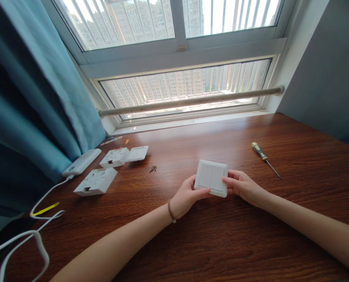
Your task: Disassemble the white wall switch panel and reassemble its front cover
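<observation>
A white square wall switch (pixel 211 177) with rocker panels is held just above the wooden table (pixel 192 239), near its middle. My left hand (pixel 186 197) grips its left edge, thumb on the front face. My right hand (pixel 245 187) grips its right edge, fingers curled round it. Both forearms reach in from the bottom of the view.
A yellow-and-black-handled screwdriver (pixel 265 158) lies to the right. A few small screws (pixel 152 169) lie left of the switch. Farther left are white switch boxes (pixel 96 181), (pixel 114 157), a faceplate (pixel 137 153), a white power bank (pixel 82 161) with cable, and a blue curtain (pixel 36 98).
</observation>
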A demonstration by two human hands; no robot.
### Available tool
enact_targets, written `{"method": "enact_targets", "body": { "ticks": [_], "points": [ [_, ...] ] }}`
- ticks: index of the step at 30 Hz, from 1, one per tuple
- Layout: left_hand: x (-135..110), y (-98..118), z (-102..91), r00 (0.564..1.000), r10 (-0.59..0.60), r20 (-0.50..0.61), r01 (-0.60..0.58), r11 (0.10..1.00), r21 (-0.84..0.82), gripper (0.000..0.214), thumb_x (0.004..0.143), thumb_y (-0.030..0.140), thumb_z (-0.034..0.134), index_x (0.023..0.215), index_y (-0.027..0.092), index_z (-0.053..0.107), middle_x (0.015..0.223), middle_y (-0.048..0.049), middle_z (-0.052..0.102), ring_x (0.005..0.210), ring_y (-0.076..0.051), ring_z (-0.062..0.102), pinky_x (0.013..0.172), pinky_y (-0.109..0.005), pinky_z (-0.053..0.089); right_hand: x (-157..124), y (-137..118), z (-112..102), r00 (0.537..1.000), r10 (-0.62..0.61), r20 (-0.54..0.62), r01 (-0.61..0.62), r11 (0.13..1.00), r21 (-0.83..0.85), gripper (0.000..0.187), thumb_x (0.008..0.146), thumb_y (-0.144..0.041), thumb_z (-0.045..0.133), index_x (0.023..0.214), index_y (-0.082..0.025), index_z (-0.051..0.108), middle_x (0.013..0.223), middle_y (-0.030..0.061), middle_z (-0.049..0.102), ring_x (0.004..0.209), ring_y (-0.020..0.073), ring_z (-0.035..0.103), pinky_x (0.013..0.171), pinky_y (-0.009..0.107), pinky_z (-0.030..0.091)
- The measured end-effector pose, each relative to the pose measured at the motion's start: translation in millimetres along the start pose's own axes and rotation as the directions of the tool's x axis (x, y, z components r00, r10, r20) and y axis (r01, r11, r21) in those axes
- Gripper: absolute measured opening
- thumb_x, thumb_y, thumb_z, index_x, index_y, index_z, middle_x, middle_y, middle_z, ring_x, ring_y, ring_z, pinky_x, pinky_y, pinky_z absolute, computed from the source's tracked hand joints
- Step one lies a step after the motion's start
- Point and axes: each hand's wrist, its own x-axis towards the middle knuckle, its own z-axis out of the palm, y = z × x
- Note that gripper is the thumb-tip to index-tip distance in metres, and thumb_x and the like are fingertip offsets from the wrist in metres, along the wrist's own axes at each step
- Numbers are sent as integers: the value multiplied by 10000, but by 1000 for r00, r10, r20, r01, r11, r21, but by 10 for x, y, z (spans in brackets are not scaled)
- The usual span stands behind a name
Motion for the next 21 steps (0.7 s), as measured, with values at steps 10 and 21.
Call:
{"method": "enact_targets", "body": {
  "ticks": [10,21],
  "points": [
    [-19,-16,4,1000,-2,-16,1,998,-57,446,684,177,704,1084,147,510,1067,-96,605,956,-233,591,834,-367,476,-16,0,20,1000,-16,-5,16,995,-99,447,726,-260,682,1156,-208,569,1111,73,631,937,225,621,753,351,527],
    [19,48,-34,997,26,-70,-34,992,-121,320,769,208,610,1068,106,562,1058,-136,624,948,-220,601,815,-324,478,-10,3,17,1000,-15,12,16,997,-81,423,749,-271,660,1145,-183,541,1119,96,606,890,210,631,767,362,523]
  ]
}}
